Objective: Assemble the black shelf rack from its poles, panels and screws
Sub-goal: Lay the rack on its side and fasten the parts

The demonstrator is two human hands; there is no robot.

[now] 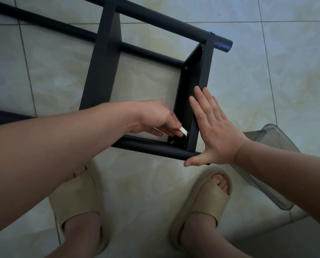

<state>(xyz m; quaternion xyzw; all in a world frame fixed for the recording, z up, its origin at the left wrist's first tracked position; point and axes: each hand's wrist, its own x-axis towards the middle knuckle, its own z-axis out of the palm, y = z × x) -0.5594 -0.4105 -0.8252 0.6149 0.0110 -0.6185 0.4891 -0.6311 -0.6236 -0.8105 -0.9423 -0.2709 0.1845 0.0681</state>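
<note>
My left hand (pixel 155 118) pinches a flat tool (pixel 183 131) at the screw (pixel 172 142) in the corner of the rack (pixel 101 71); just right of it, my right hand (pixel 215 131) presses flat, fingers straight, against the end panel (pixel 198 71)

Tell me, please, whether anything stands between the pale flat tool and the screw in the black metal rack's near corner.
Nothing visible does: the left hand pinches the pale flat tool just above the small screw; the right hand presses the black end panel.

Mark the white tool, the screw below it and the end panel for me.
white tool (pixel 182 130), head view, its flat blade.
screw (pixel 172 142), head view, its head.
end panel (pixel 192 75), head view, its inner face.
</note>
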